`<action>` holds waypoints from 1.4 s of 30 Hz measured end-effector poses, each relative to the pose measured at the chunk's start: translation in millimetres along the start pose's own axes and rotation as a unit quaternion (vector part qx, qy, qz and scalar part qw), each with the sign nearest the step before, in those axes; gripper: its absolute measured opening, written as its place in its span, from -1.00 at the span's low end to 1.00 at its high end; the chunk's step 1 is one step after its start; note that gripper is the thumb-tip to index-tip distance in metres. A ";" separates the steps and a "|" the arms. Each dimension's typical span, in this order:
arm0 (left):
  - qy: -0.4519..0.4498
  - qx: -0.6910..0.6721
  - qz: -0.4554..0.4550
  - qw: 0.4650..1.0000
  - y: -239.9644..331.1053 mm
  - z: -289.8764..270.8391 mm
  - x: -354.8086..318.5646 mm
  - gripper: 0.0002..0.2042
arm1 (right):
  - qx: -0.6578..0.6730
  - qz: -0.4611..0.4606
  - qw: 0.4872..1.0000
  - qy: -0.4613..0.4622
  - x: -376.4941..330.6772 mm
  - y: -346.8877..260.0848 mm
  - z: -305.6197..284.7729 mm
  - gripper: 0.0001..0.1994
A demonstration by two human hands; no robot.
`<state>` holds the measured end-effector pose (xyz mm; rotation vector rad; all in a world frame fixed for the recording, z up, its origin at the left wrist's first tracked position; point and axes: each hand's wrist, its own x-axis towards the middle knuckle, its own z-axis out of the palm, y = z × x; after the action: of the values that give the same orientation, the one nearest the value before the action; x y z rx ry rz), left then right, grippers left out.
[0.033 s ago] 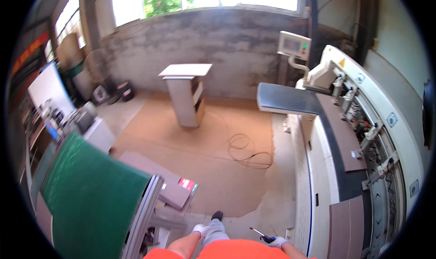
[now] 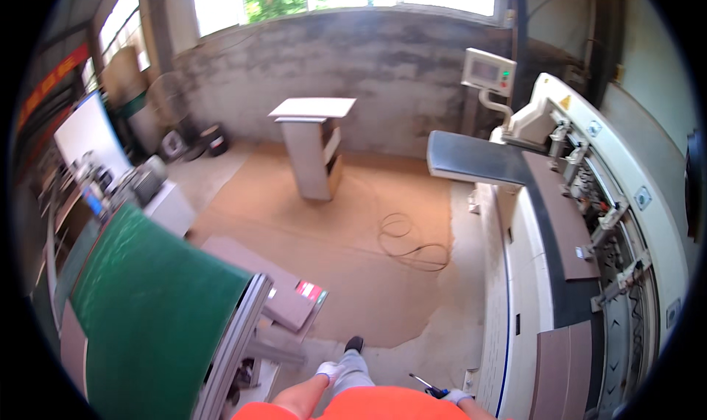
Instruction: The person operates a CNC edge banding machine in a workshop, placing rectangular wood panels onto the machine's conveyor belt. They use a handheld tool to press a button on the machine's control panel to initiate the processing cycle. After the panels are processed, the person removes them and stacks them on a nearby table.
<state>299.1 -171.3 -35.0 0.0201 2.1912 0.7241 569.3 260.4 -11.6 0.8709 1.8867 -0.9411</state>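
My left hand, in a white glove, hangs beside my grey trouser leg. Its fingers are too small and blurred to make out. My right hand, also in a pale glove, is closed around the handle of a hand tool with a thin metal shaft and a blue-and-black handle. The shaft points forward and to the left, over the floor; its exact kind is unclear.
A green conveyor belt is at left, with brown panels low beside it. Right stands a long white machine bearing brown boards. A white-topped cabinet and coiled cable are on the brown-covered floor.
The view has turned slightly left, so the room sits a little farther right in it. My right hand still holds the tool; my left hand stays by my leg.
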 end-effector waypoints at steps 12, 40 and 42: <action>0.025 -0.026 -0.199 0.979 -114.9 72.5 -148.4 -0.47 | -0.077 0.009 0.997 0.013 -34.9 -13.9 36.7 -0.44; 0.065 -0.050 -0.216 0.973 -295.9 -2.2 -235.9 -0.46 | -0.164 -0.070 0.983 0.033 -2.1 -158.1 135.7 -0.45; 0.068 -0.042 -0.170 0.982 -277.7 -12.8 -212.6 -0.47 | -0.149 -0.052 0.985 0.065 -3.4 -135.8 133.1 -0.45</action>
<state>493.6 -461.9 -20.1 -0.4479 2.2120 0.6356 506.2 81.2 -20.7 0.6725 2.1357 -0.6511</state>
